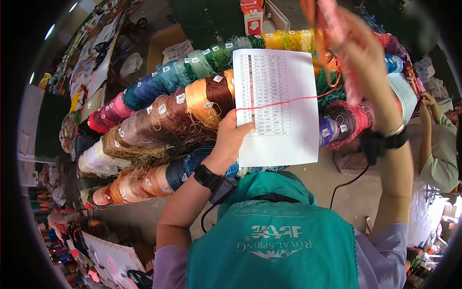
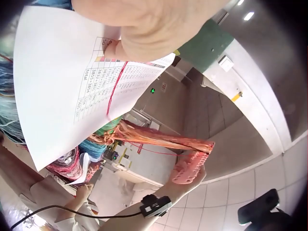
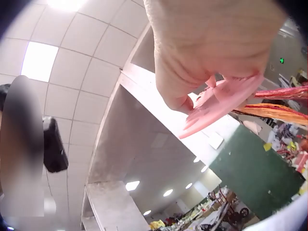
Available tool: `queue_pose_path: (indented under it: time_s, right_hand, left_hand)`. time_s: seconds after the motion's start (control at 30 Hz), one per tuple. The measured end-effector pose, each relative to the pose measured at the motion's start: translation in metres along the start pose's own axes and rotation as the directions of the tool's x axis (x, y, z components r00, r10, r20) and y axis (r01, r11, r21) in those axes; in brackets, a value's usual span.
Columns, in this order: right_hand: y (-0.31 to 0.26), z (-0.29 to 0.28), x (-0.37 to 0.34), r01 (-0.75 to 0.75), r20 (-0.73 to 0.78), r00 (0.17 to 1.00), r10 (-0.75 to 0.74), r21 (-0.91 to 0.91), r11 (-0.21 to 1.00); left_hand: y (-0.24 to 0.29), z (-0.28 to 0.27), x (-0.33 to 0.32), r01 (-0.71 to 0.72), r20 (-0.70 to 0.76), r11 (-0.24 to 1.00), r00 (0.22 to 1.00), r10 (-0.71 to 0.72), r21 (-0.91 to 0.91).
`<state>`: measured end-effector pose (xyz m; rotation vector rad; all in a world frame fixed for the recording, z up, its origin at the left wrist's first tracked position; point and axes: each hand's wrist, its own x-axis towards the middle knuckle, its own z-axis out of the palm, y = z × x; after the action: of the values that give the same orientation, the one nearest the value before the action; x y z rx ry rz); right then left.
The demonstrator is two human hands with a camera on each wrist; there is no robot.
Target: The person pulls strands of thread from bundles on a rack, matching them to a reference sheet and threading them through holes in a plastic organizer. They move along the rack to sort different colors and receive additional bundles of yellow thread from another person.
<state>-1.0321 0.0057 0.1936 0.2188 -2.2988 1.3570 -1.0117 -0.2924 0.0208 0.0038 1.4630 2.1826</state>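
My left hand [image 1: 227, 143] pinches the left edge of a white printed sheet [image 1: 284, 153] with a table of numbers and colour swatches, thumb on its front. A red thread [image 1: 294, 100] runs across the sheet from that hand toward the right. Raised at the upper right, my right hand [image 1: 365, 60] grips a pink plastic thread holder [image 2: 188, 169] with a row of holes along one edge. Orange and red strands [image 2: 163, 138] hang from the holder in a long bundle. In the right wrist view, fingers curl over the flat pink holder [image 3: 224, 103].
Rows of coloured thread hanks [image 1: 154, 113] with small white tags lie on long racks beneath and left of the sheet. Another person's arm [image 1: 426, 125] is at the right. A red and white box [image 1: 253, 21] stands at the back. Cables trail from both wrist cameras.
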Motion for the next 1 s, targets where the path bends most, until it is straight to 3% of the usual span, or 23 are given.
queue_pose_path:
  time_s: [0.1,0.17,0.23,0.5,0.63,0.7,0.77,0.83,0.93,1.0]
  right_hand:
    - [0.015,0.045,-0.064,-0.133,0.069,0.990,0.127,0.105,0.986]
    - [0.045,0.059,-0.094,-0.087,0.091,0.991,0.097,-0.109,0.990]
    - [0.053,0.070,-0.114,-0.142,0.111,0.979,0.173,-0.242,0.960]
    - [0.071,0.088,-0.147,0.016,0.060,0.998,0.020,-0.538,0.843]
    - [0.064,0.059,-0.159,-0.045,-0.055,0.998,0.023,-0.441,0.897]
    - [0.063,0.030,-0.171,-0.065,-0.103,0.994,0.031,-0.347,0.936]
    - [0.072,0.003,-0.188,-0.101,-0.286,0.958,0.007,-0.316,0.943]
    - [0.090,-0.031,-0.214,-0.168,-0.421,0.906,0.039,-0.272,0.948]
    - [0.123,-0.076,-0.248,-0.451,-0.629,0.688,0.363,0.021,0.892]
    - [0.158,-0.105,-0.267,-0.513,-0.684,0.579,0.444,0.117,0.850]
  left_hand:
    - [-0.001,0.005,0.002,0.000,-0.016,1.000,1.000,0.000,-0.001]
    - [-0.006,0.005,0.005,-0.013,-0.015,1.000,1.000,0.012,-0.007]
    - [-0.010,0.006,0.007,-0.024,-0.015,1.000,1.000,0.023,-0.014]
    - [-0.011,0.004,0.007,-0.094,0.083,0.991,0.993,0.086,0.092]
    - [0.007,0.012,-0.002,-0.018,0.026,0.993,1.000,0.015,0.118]
    - [0.025,0.019,-0.015,0.104,-0.125,0.971,0.989,-0.078,0.214]
    - [0.033,0.013,-0.019,0.075,-0.191,0.906,0.982,0.007,0.417]
    - [0.037,0.002,-0.017,-0.047,-0.201,0.860,0.965,0.172,0.509]
    - [0.047,0.018,-0.006,-0.186,-0.134,0.798,0.939,0.316,0.573]
    - [0.057,0.056,0.001,-0.167,-0.027,0.780,0.973,0.229,0.603]
